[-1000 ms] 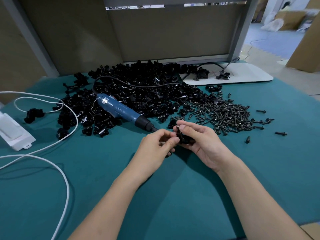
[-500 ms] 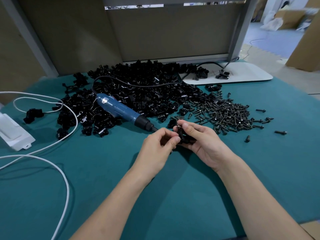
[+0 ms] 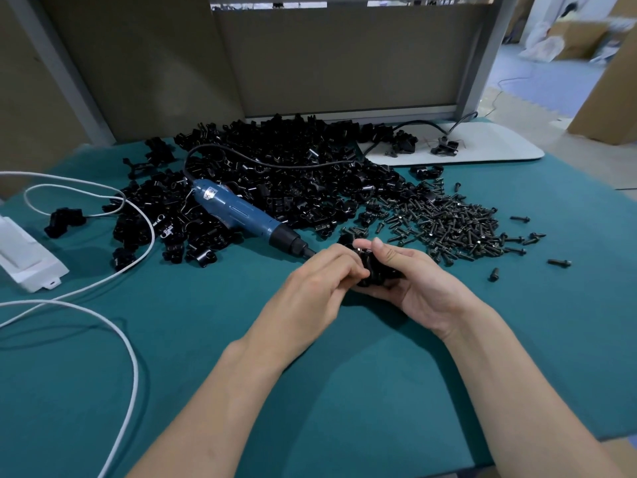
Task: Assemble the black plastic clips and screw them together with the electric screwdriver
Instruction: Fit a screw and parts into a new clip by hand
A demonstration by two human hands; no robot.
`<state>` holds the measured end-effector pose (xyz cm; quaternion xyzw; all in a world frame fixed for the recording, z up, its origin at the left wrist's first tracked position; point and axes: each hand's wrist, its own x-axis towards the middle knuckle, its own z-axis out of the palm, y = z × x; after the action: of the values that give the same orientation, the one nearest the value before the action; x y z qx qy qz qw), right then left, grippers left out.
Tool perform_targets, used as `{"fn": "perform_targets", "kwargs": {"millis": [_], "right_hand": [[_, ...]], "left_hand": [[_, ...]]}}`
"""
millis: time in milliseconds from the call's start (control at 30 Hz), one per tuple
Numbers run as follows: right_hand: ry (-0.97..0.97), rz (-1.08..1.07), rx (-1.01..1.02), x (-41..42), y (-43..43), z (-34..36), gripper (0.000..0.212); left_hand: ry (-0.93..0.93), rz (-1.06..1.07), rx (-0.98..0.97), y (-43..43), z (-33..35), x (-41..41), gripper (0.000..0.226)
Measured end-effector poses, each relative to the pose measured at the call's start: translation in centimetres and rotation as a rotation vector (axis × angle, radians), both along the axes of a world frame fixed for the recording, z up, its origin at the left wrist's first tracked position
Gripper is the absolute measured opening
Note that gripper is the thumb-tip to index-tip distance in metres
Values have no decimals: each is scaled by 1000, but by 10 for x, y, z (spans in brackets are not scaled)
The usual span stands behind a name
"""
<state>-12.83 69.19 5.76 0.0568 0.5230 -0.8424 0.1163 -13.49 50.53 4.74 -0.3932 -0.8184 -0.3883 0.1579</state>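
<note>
Centrally, a black plastic clip (image 3: 370, 267) is held between both hands, just off the bit end of the electric screwdriver (image 3: 241, 215) and on the side nearer the person. The left hand (image 3: 320, 288) is curled, and its fingertips are pinched on the clip's near-left edge. The right hand (image 3: 417, 284) is cupped beneath the clip, with the thumb pressed down on top. How the clip's parts are seated cannot be told, as most of it is hidden by the fingers.

The screwdriver, blue-bodied with a black nose, is laid on the green counter (image 3: 344, 391) and is gripped by neither hand. Its bit is pointed towards the left hand. Its rear half is rested on a heap of loose clips (image 3: 293, 174), which is spread behind it and to either side. A black cord (image 3: 275, 163) is run from its rear end across that heap.

A pile of dark screws (image 3: 448, 225) is scattered to the right of the screwdriver's bit, with a few strays lying further right. A white cable (image 3: 131, 357) is looped to the left of the screwdriver, and a white box (image 3: 24, 257) is set further left. A white board (image 3: 482, 146) is laid behind the screws.
</note>
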Motion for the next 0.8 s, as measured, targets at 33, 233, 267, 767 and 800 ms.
{"fn": "perform_targets", "kwargs": {"millis": [33, 233, 267, 767, 800], "right_hand": [[-2, 6, 13, 0, 0, 0, 36], [14, 19, 9, 0, -1, 1, 29], [18, 22, 0, 1, -1, 1, 28], [14, 8, -30, 2, -4, 2, 35], [12, 7, -31, 2, -3, 3, 34]], "left_hand": [[8, 2, -24, -1, 1, 1, 14], [-116, 11, 61, 0, 1, 2, 17], [-156, 29, 81, 0, 0, 1, 15], [-290, 127, 143, 0, -5, -3, 5], [-321, 131, 163, 0, -6, -3, 6]]}}
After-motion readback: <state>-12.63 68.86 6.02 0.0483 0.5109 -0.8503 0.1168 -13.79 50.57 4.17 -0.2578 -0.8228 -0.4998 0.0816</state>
